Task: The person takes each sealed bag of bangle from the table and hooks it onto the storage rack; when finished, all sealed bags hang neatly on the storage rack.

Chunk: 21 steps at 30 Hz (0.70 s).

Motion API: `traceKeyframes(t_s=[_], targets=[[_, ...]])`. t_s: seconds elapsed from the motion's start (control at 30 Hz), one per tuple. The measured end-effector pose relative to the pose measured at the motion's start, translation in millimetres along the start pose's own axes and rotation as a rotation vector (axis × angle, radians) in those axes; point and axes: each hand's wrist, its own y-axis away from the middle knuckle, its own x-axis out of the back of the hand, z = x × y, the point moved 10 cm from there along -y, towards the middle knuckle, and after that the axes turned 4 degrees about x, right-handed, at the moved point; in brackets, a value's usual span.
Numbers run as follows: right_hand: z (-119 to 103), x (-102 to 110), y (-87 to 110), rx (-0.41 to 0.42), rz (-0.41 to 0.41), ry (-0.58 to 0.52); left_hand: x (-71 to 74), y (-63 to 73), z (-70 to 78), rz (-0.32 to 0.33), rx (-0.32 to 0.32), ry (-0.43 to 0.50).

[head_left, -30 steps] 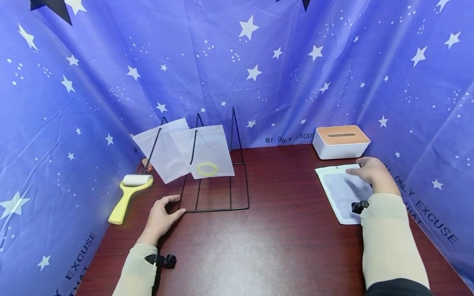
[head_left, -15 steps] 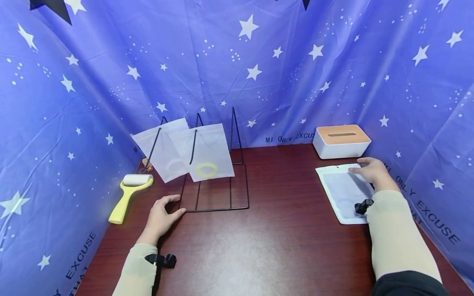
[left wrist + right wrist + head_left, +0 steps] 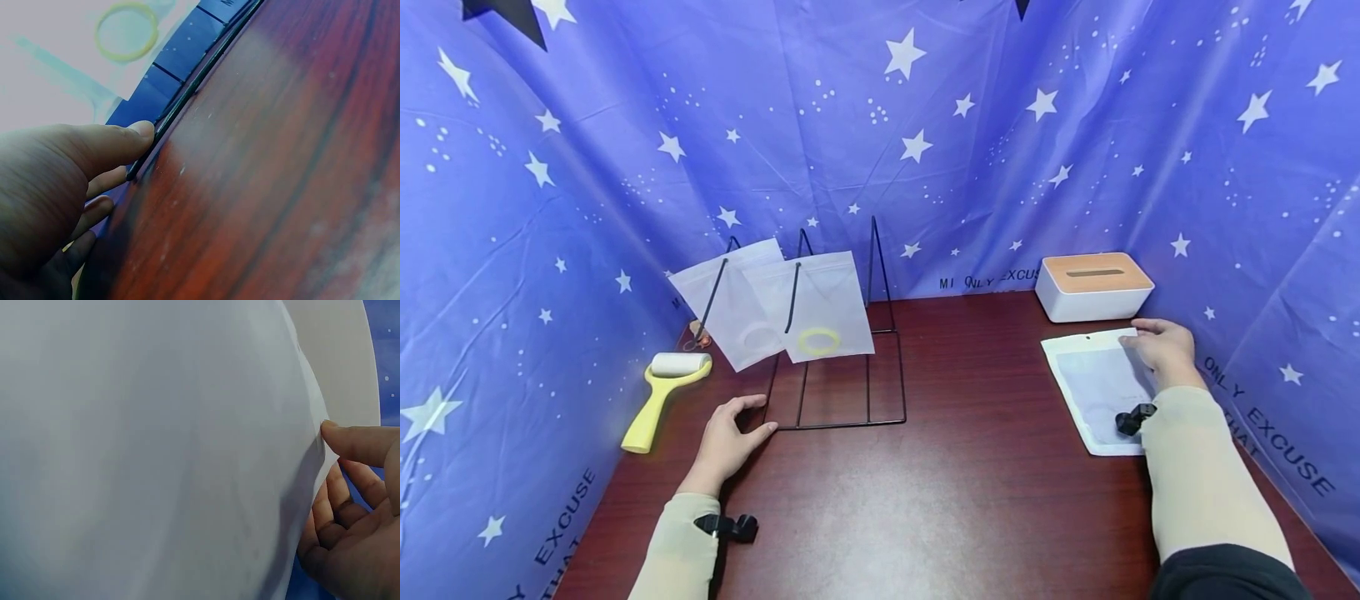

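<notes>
A black wire rack (image 3: 842, 427) stands at the left middle of the table in the head view. My left hand (image 3: 727, 439) holds its near left corner, thumb against the wire in the left wrist view. Two frosted zip bags hang on the rack's hooks; the front bag (image 3: 831, 300) contains a yellow ring (image 3: 818, 341), the back bag (image 3: 730, 308) a pale one. Far to the right lies a white-edged pouch (image 3: 1093, 379). Its upper right edge is pinched by my right hand (image 3: 1165, 350), thumb on top and fingers beneath in the right wrist view.
Behind my right hand stands a white tissue box (image 3: 1093, 302) with a wood-coloured lid. A yellow-handled roller (image 3: 662, 392) lies left of the rack, near a small orange-brown trinket (image 3: 698, 335). Blue star-printed curtains (image 3: 985, 150) border the table (image 3: 940, 500).
My right hand and forearm have shifted slightly to the right along the pouch's upper edge. The left hand, rack and hanging bags look almost the same.
</notes>
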Motion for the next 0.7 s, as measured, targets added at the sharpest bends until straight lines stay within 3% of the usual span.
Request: traceKeyframes(t_s=[0.33,0.57,0.7], targets=[[6.5,7.5,10.2,-0.063,-0.001,-0.065,-1.4,0.1,-1.6,-0.007,0.002,-0.003],[8.6,6.4,15.6,-0.042,-0.018,-0.146,-0.4,1.0,-0.1,-0.002,0.006,-0.005],[4.6,7.9,20.2,-0.009,-0.020,-0.135,0.5,1.3,1.1,0.003,0.003,-0.001]])
